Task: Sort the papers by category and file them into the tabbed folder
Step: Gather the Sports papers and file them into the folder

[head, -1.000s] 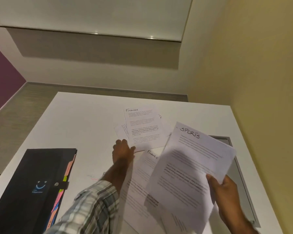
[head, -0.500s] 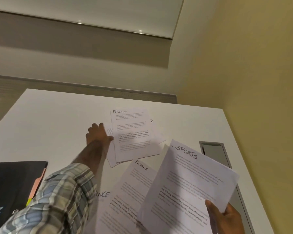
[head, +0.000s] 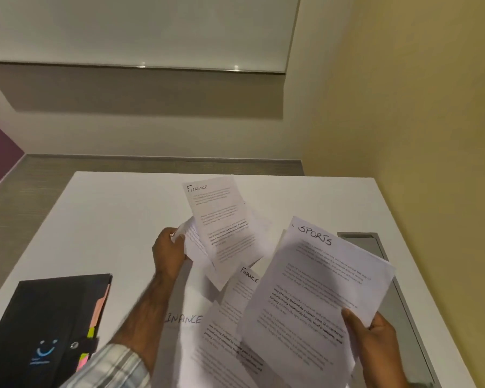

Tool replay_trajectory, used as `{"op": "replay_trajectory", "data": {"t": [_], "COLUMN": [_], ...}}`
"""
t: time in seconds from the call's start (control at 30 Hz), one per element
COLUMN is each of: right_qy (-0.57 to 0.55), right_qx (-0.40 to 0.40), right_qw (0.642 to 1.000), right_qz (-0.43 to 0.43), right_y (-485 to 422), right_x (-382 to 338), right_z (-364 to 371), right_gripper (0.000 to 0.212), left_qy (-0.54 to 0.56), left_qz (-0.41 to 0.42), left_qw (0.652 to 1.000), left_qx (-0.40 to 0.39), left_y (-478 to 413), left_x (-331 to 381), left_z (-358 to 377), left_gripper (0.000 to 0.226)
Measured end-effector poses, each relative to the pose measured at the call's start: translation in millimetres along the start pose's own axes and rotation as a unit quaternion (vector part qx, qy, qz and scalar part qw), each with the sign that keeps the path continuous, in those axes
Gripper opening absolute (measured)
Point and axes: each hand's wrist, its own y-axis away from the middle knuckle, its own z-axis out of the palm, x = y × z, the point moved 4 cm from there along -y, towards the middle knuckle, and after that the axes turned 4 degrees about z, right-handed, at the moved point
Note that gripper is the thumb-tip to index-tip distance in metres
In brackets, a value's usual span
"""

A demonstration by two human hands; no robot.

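Observation:
My left hand (head: 168,252) grips the left edge of a small stack of papers (head: 221,222) headed "Finance" and holds it tilted up off the white table (head: 118,219). My right hand (head: 375,340) pinches the lower right edge of a stack topped by a sheet headed "Sports" (head: 317,284), raised above the table. Under these lie more "Finance" sheets (head: 207,340) flat on the table near me. The black tabbed folder (head: 42,326) rests closed at the near left, coloured tabs sticking out of its right side.
A grey recessed slot (head: 375,245) runs along the table's right side, next to a yellow wall. The table's far edge meets a grey floor and a white wall. Bare tabletop lies beyond the folder on the left.
My left hand went from resting beside the far Finance stack to gripping it and lifting it towards me. The Sports stack stays in my right hand.

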Motion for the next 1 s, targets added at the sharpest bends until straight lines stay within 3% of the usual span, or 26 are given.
{"op": "replay_trajectory", "data": {"t": [0.2, 0.47, 0.73, 1.0], "right_qy": [-0.006, -0.064, -0.073, -0.118], "right_qx": [-0.011, -0.045, -0.085, -0.13], "right_qw": [1.0, 0.997, 0.993, 0.984], "right_qz": [-0.023, -0.016, -0.022, -0.038], "right_y": [11.6, 18.5, 30.6, 41.1], "right_x": [-2.0, 3.8, 9.5, 13.2], "right_z": [-8.2, -30.3, -40.6, -32.3], "right_gripper": [0.01, 0.022, 0.004, 0.024], "left_qy": [0.045, 0.042, 0.111, 0.292], "left_qz": [-0.018, -0.088, -0.158, -0.2], "left_qw": [0.992, 0.975, 0.946, 0.922], "left_qx": [0.114, 0.2, 0.262, 0.157], "left_y": [40.0, 84.7, 160.5, 248.3], "left_x": [2.2, -17.9, -47.1, 27.0], "left_z": [-62.7, -134.1, -201.5, -162.6], "left_gripper": [0.018, 0.023, 0.018, 0.029]}}
